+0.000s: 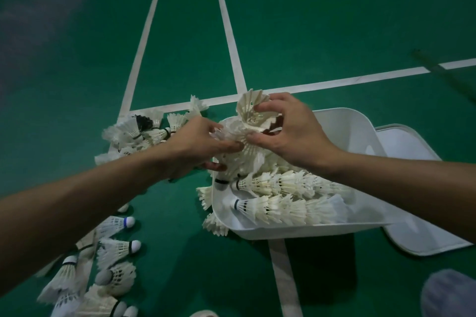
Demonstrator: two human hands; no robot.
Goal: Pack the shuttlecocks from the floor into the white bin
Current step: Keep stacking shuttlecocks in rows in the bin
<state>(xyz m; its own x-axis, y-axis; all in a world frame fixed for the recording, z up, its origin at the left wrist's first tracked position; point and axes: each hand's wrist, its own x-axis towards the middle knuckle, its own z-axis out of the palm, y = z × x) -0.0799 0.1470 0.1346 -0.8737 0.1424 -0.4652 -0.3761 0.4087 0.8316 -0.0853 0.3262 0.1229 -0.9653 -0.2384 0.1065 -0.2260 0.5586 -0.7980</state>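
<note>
Left hand (198, 144) pinches feathered shuttlecock stack (234, 131) | right hand (291, 134) curls round its flared top | smooth white bin (257, 233) 4 o'clock | loose shuttlecocks (113, 249) 8 o'clock

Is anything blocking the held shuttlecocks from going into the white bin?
Nothing visible does. The left hand and right hand hold the shuttlecocks over the open white bin; the white lid lies beside it.

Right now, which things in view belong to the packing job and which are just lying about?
Job: white bin; shuttlecock rows inside it; held shuttlecocks, gripped by left hand and right hand; loose shuttlecocks on floor.
Lying about: flat white panel beside bin; court lines.
</note>
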